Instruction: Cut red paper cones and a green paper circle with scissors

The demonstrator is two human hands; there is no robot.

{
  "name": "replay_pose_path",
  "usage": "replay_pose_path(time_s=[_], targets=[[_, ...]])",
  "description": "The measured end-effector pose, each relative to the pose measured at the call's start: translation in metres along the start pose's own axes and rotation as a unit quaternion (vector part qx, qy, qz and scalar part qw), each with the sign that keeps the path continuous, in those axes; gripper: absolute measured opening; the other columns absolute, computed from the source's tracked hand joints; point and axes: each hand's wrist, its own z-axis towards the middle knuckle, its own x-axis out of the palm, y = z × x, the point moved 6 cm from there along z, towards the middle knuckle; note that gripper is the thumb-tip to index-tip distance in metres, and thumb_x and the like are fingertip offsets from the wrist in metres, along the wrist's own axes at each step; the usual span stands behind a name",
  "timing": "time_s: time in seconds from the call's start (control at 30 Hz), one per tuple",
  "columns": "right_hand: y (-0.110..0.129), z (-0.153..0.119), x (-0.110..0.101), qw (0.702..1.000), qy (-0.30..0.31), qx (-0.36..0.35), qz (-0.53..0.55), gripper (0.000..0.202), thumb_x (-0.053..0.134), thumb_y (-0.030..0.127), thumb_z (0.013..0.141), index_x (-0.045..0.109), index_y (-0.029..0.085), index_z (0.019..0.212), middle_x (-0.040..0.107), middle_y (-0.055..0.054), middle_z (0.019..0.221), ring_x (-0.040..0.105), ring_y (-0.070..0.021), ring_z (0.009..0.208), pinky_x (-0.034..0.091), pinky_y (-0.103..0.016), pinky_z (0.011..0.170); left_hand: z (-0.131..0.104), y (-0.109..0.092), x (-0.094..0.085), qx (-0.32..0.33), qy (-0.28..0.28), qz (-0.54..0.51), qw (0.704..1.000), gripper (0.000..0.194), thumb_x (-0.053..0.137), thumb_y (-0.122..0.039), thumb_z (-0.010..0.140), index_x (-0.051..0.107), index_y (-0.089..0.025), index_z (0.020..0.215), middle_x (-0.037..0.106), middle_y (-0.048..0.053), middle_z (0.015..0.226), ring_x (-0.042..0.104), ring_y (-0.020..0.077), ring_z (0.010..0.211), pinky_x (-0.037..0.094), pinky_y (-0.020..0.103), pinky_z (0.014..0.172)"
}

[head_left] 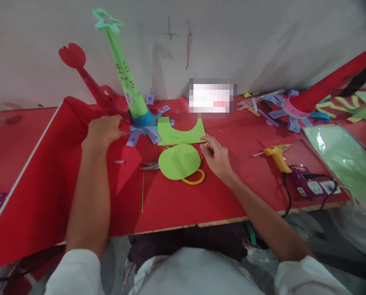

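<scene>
My right hand [217,157] has its thumb and forefinger closed at the right corner of a green paper offcut [179,137] with a curved cutout. Just below lies a green paper oval [179,162], covering the middle of a pair of scissors [193,178]; their yellow handle and metal blades stick out. On the left, my left hand [105,130] reaches beside the blue-banded foot of a tall green paper tube [127,78] topped by a pipe-cleaner star. Its fingers are curled, and whatever they hold is hidden. Purple paper strips [134,137] fan out around the tube's foot.
Behind my left hand stands a red heart-topped stick [91,82]. A red board [35,176] rises at left. To the right are a yellow glue gun [277,157], a purple power box [308,182], a bagged green sheet [342,155] and a red tube [330,88].
</scene>
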Motion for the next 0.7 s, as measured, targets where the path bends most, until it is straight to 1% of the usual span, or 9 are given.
replay_pose_path(time_s=[0.07, 0.17, 0.23, 0.27, 0.33, 0.43, 0.5, 0.57, 0.7], targets=[[0.003, -0.001, -0.001, 1.000, -0.008, -0.015, -0.002, 0.029, 0.059, 0.046, 0.110, 0.074, 0.024, 0.122, 0.069, 0.000, 0.076, 0.060, -0.0182, 0.066, 0.047, -0.033, 0.069, -0.009, -0.014, -0.021, 0.012, -0.021, 0.000, 1.000, 0.058, 0.089, -0.028, 0.086, 0.072, -0.019, 0.140, 0.078, 0.012, 0.105, 0.069, 0.0389, 0.112, 0.053, 0.064, 0.107], [0.007, -0.002, 0.001, 0.998, 0.001, -0.059, -0.011, 0.029, 0.059, 0.042, 0.109, 0.073, 0.025, 0.127, 0.074, -0.003, 0.086, 0.066, -0.0200, 0.074, 0.054, -0.034, 0.075, -0.026, -0.049, -0.052, 0.064, -0.053, -0.091, 0.992, 0.075, 0.086, -0.038, 0.094, 0.058, -0.023, 0.162, 0.077, 0.015, 0.134, 0.066, 0.0420, 0.131, 0.049, 0.066, 0.116], [0.010, -0.004, 0.004, 0.995, 0.010, -0.100, -0.021, 0.036, 0.061, 0.041, 0.108, 0.070, 0.027, 0.140, 0.079, -0.009, 0.111, 0.072, -0.0226, 0.087, 0.061, -0.038, 0.083, -0.037, -0.085, -0.063, 0.152, -0.047, -0.215, 0.963, 0.074, 0.088, -0.035, 0.094, 0.059, -0.022, 0.160, 0.068, 0.013, 0.154, 0.062, 0.0372, 0.141, 0.046, 0.055, 0.124], [0.011, -0.005, 0.006, 0.992, 0.013, -0.121, -0.028, 0.042, 0.062, 0.041, 0.108, 0.066, 0.029, 0.148, 0.077, -0.012, 0.126, 0.075, -0.0251, 0.099, 0.063, -0.041, 0.089, -0.042, -0.103, -0.064, 0.188, -0.028, -0.289, 0.938, 0.068, 0.086, -0.033, 0.096, 0.060, -0.023, 0.158, 0.065, 0.011, 0.158, 0.063, 0.0339, 0.141, 0.050, 0.048, 0.121], [0.012, -0.006, 0.008, 0.987, 0.009, -0.156, -0.042, 0.053, 0.065, 0.043, 0.107, 0.060, 0.032, 0.158, 0.069, -0.015, 0.148, 0.073, -0.0308, 0.124, 0.065, -0.048, 0.100, -0.050, -0.135, -0.053, 0.202, 0.044, -0.424, 0.882, 0.063, 0.083, -0.036, 0.098, 0.062, -0.026, 0.156, 0.070, 0.010, 0.148, 0.072, 0.0280, 0.123, 0.061, 0.036, 0.098], [0.013, -0.010, 0.005, 0.980, -0.026, -0.192, -0.042, 0.056, 0.066, 0.044, 0.107, 0.059, 0.037, 0.161, 0.068, -0.014, 0.145, 0.071, -0.0335, 0.131, 0.065, -0.052, 0.104, -0.061, -0.176, -0.021, 0.169, 0.143, -0.538, 0.813, 0.058, 0.081, -0.040, 0.098, 0.063, -0.025, 0.151, 0.075, 0.012, 0.131, 0.075, 0.0218, 0.094, 0.059, 0.029, 0.064], [0.014, -0.012, 0.000, 0.978, -0.056, -0.198, -0.031, 0.049, 0.060, 0.039, 0.110, 0.064, 0.040, 0.158, 0.071, -0.012, 0.130, 0.075, -0.0305, 0.118, 0.066, -0.049, 0.100, -0.067, -0.197, -0.001, 0.154, 0.185, -0.571, 0.785, 0.056, 0.081, -0.039, 0.097, 0.063, -0.027, 0.149, 0.073, 0.012, 0.136, 0.075, 0.0184, 0.090, 0.059, 0.029, 0.064], [0.014, -0.015, -0.006, 0.979, -0.076, -0.187, -0.020, 0.044, 0.055, 0.035, 0.112, 0.070, 0.041, 0.153, 0.070, -0.010, 0.118, 0.075, -0.0273, 0.107, 0.066, -0.044, 0.092, -0.071, -0.208, 0.013, 0.134, 0.183, -0.597, 0.770, 0.051, 0.081, -0.037, 0.097, 0.065, -0.027, 0.144, 0.068, 0.013, 0.147, 0.074, 0.0171, 0.092, 0.059, 0.028, 0.064], [0.021, -0.017, -0.014, 0.979, -0.094, -0.180, 0.003, 0.033, 0.064, 0.039, 0.110, 0.080, 0.042, 0.138, 0.066, -0.008, 0.107, 0.071, -0.0259, 0.100, 0.064, -0.043, 0.088, -0.070, -0.212, 0.028, 0.103, 0.197, -0.614, 0.758, 0.042, 0.074, -0.046, 0.103, 0.064, -0.027, 0.140, 0.071, 0.012, 0.135, 0.074, 0.0173, 0.090, 0.057, 0.027, 0.065]])
